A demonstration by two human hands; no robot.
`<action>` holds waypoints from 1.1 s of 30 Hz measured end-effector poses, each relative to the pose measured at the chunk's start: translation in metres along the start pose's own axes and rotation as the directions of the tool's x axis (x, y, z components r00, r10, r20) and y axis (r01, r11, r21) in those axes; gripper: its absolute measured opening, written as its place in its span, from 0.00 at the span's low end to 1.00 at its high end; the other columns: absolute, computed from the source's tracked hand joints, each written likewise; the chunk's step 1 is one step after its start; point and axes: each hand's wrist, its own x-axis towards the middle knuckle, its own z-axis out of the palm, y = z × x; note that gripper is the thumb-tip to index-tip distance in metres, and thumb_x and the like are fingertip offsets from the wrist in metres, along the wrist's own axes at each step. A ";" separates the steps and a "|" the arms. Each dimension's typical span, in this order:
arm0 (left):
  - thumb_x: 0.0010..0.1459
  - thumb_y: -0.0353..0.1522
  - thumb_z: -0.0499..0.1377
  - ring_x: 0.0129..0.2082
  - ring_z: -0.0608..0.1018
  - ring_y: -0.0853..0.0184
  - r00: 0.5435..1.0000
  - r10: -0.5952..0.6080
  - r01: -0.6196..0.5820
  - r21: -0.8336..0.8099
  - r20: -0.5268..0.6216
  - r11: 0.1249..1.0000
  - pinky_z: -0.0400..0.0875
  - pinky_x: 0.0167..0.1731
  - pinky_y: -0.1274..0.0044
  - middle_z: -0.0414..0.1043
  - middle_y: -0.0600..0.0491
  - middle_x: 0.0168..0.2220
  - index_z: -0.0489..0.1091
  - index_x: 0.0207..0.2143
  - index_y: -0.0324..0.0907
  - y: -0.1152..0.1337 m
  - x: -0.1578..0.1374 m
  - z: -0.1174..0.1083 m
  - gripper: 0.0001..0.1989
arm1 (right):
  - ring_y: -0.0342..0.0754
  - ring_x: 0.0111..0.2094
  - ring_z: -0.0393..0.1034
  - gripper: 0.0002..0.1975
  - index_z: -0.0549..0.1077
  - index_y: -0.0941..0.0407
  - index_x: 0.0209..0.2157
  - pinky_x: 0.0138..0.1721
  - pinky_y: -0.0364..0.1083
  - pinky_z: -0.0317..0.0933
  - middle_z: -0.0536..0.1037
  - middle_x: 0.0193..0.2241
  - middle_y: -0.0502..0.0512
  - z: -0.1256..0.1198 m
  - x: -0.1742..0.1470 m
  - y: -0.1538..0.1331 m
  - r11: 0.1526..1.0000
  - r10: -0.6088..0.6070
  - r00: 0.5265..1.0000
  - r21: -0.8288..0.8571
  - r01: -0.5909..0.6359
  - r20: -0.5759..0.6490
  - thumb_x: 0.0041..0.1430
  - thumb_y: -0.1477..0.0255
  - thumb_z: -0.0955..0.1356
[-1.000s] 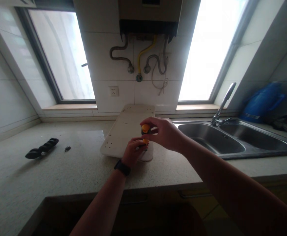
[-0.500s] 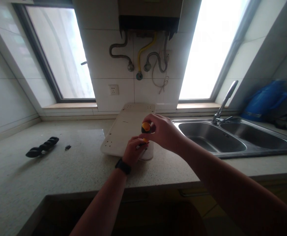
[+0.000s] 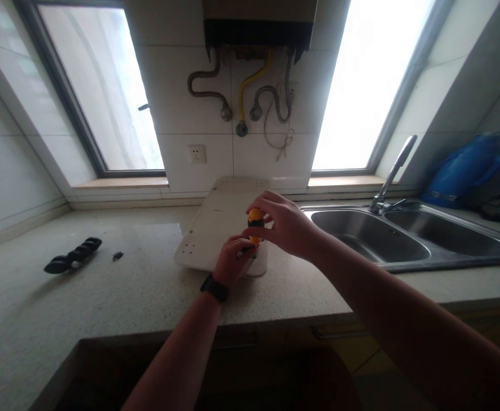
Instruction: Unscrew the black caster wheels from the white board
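Both hands work an orange-handled screwdriver [image 3: 255, 224] upright on a white panel [image 3: 216, 225].
Right hand [image 3: 286, 225] fingers pinch its top from 3 o'clock; left hand [image 3: 232, 262] fingers grip its lower part at 6 o'clock, steadying it on the desk [image 3: 104, 297].

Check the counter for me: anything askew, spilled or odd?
The white board lies skewed across the counter. A few small dark bits sit loose beside a black ridged piece. Nothing spilled.

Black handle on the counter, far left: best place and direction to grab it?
Take the black handle at its middle, coming from above with fingers across its narrow width. It lies flat on the counter, long and slim, with ridged finger grooves along its length, and its long sides have bare counter beside them. Only a small cluster of dark bits sits off its right end, so avoid that end.
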 end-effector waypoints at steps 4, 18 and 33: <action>0.62 0.33 0.64 0.51 0.76 0.60 1.000 0.013 -0.013 -0.001 0.000 1.000 0.70 0.54 0.64 0.78 0.49 0.43 0.79 0.40 0.47 0.000 -0.001 -0.001 0.04 | 0.43 0.31 0.70 0.16 0.77 0.56 0.38 0.35 0.46 0.66 0.76 0.34 0.52 0.004 0.003 -0.004 0.996 0.053 0.995 -0.064 -0.059 -0.088 0.50 0.63 0.78; 0.63 0.32 0.63 0.52 0.75 0.58 0.997 0.074 -0.075 0.048 0.025 0.996 0.69 0.54 0.62 0.80 0.50 0.42 0.79 0.41 0.47 0.000 0.000 -0.004 0.05 | 0.46 0.41 0.72 0.16 0.72 0.55 0.49 0.45 0.47 0.67 0.77 0.43 0.55 -0.002 0.004 -0.003 1.000 -0.020 0.995 0.014 0.019 0.094 0.58 0.71 0.71; 0.59 0.28 0.66 0.55 0.71 0.59 0.993 0.099 -0.093 0.100 -0.058 0.991 0.66 0.58 0.61 0.74 0.49 0.51 0.77 0.43 0.48 -0.006 -0.003 -0.007 0.10 | 0.46 0.38 0.73 0.19 0.73 0.54 0.49 0.42 0.47 0.67 0.79 0.41 0.53 -0.004 0.008 -0.002 0.987 0.078 0.992 0.133 -0.091 0.103 0.55 0.72 0.72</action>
